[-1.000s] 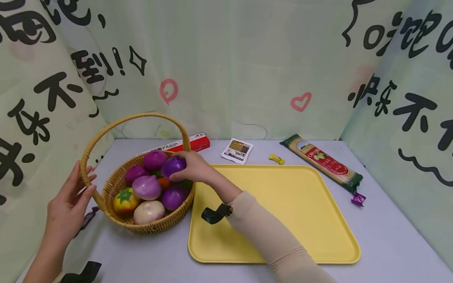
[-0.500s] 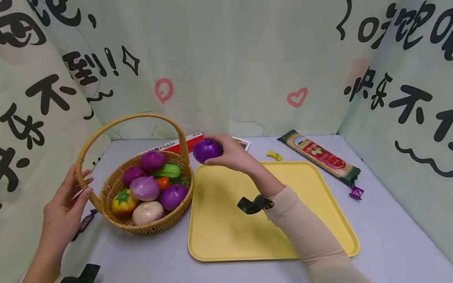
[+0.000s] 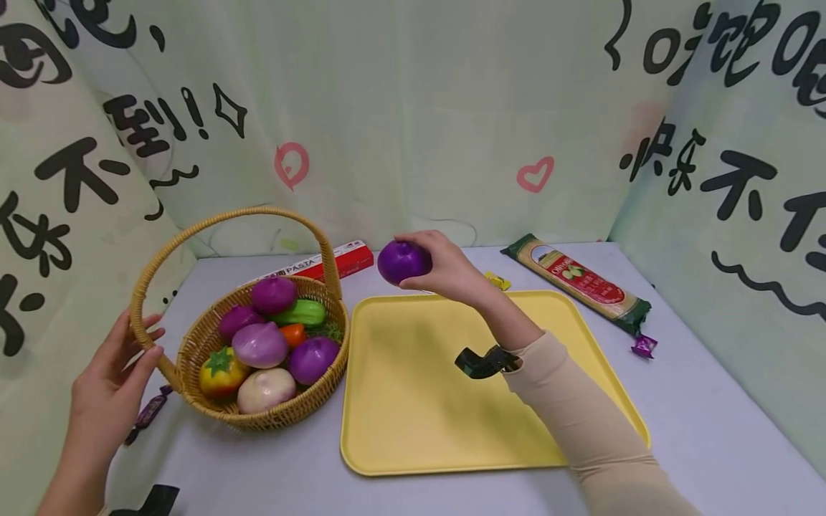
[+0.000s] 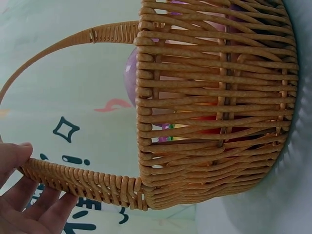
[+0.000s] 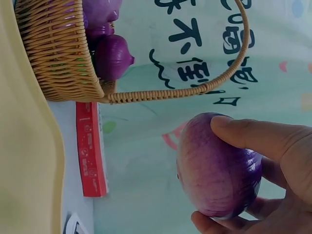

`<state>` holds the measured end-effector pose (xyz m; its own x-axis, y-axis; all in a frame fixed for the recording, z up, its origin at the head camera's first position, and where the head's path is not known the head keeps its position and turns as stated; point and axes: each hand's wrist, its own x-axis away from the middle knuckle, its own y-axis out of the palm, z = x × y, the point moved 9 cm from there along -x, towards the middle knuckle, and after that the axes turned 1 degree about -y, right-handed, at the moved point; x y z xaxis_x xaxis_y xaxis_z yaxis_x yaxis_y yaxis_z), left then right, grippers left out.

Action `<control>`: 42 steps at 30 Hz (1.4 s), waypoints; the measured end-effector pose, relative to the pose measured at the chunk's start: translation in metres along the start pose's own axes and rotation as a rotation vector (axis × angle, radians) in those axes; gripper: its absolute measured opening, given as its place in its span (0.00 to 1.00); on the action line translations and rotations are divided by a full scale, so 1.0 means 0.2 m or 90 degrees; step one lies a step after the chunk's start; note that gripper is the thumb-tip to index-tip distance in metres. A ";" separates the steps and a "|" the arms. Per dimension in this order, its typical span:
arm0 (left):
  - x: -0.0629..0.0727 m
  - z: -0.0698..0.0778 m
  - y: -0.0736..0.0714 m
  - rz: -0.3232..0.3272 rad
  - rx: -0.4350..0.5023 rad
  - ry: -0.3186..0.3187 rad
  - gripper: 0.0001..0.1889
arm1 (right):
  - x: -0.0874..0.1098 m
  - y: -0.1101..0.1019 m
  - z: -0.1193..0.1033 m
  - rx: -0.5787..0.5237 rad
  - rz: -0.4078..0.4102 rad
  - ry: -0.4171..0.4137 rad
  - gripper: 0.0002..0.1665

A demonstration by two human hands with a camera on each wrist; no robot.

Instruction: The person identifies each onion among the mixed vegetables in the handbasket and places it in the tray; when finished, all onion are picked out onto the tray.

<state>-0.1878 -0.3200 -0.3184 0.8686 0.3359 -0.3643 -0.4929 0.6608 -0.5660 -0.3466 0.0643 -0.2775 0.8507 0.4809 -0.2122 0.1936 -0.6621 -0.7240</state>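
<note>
A purple onion [image 3: 401, 263] is held in my right hand [image 3: 449, 269], above the back edge of the yellow tray [image 3: 413, 459]. In the right wrist view the thumb and fingers grip the onion [image 5: 214, 165] from one side. My left hand [image 3: 116, 383] holds the left side of the wicker basket's handle [image 3: 151, 276], thumb in front and fingers behind. Inside the basket [image 3: 258, 424] lie several purple onions [image 3: 260, 345], a pale onion [image 3: 267, 390], a yellow-red fruit or vegetable with a green top [image 3: 222, 373], a green cucumber-like piece [image 3: 302, 313] and something orange [image 3: 293, 335].
Behind the basket lies a red PASTA box [image 3: 353, 259]. A green-ended pasta bag [image 3: 574, 283] is at the back right, near a purple wrapped candy [image 3: 644, 347]. A yellow candy [image 3: 497, 280] sits behind the tray, and a dark wrapped candy [image 3: 150, 413] is left of the basket.
My right hand has lifted the purple onion out of the basket and carried it right, over the tray's back edge. My left hand stays on the handle.
</note>
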 end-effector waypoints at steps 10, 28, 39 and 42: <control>0.00 0.01 0.00 -0.006 0.013 0.024 0.33 | -0.02 0.07 0.07 0.003 -0.018 -0.001 0.40; 0.00 0.00 0.00 -0.012 0.011 0.007 0.33 | -0.05 0.37 0.25 0.001 -0.065 -0.054 0.40; 0.00 0.00 0.00 -0.015 0.020 0.028 0.33 | -0.05 0.51 0.34 -0.035 -0.122 -0.043 0.40; 0.00 0.00 0.00 -0.014 0.020 0.028 0.33 | -0.05 0.54 0.35 -0.038 -0.133 -0.042 0.40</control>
<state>-0.1872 -0.3198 -0.3190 0.8758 0.2914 -0.3848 -0.4713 0.6885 -0.5512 -0.3691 0.0290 -0.3991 0.7561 0.6460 -0.1053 0.3921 -0.5759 -0.7174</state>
